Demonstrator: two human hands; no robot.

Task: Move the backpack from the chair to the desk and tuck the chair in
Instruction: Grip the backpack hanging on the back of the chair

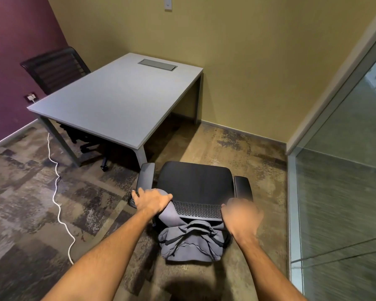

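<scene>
While a person stands behind one black office chair (pixel 195 181), one grey backpack (pixel 190 244) hangs off the back of its mesh backrest — a strap looped over the top edge — so it is not on the one grey desk (pixel 117 98), which stands well apart from the chair. Two bare hands reach forward: the left hand (pixel 153 200) is closed over the strap and the backrest's top left corner, while the right hand (pixel 241 216) is blurred at the top right corner — whether it grips cannot be told. A second black chair (pixel 54 69) sits behind the desk, and one white cable (pixel 57 190) trails across the carpet.
</scene>
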